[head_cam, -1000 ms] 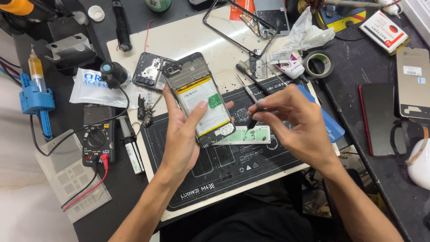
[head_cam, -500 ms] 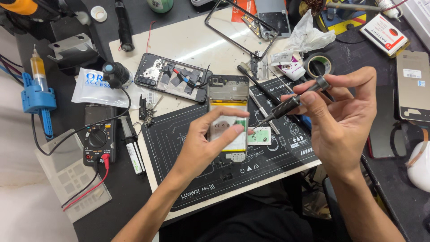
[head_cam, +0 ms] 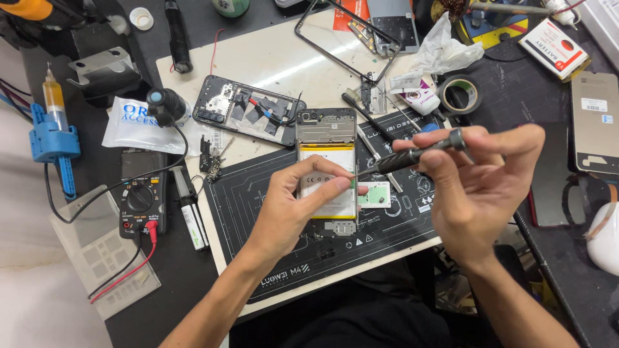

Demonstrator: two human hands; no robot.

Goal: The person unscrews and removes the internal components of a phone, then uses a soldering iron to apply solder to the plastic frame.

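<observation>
An opened phone (head_cam: 327, 138) with its back off lies flat on the black work mat (head_cam: 258, 206), its pale battery facing up. My left hand (head_cam: 293, 209) rests on the battery, fingers pressing the phone down. My right hand (head_cam: 480, 183) holds a dark precision screwdriver (head_cam: 412, 154) at a slant, its tip at the phone's right edge. Another opened phone body (head_cam: 248, 109) with exposed parts lies behind on the cream board.
A black multimeter (head_cam: 142, 203) with red and black leads sits at left, beside a blue stand with a syringe (head_cam: 55, 125). A tape roll (head_cam: 461, 95), crumpled plastic, a phone frame (head_cam: 348, 32) and a small box (head_cam: 554, 48) lie at the back. More phones lie at right.
The phone was held up in my left hand, then laid flat on the mat. My right hand picked up the screwdriver and brought its tip to the phone's right edge.
</observation>
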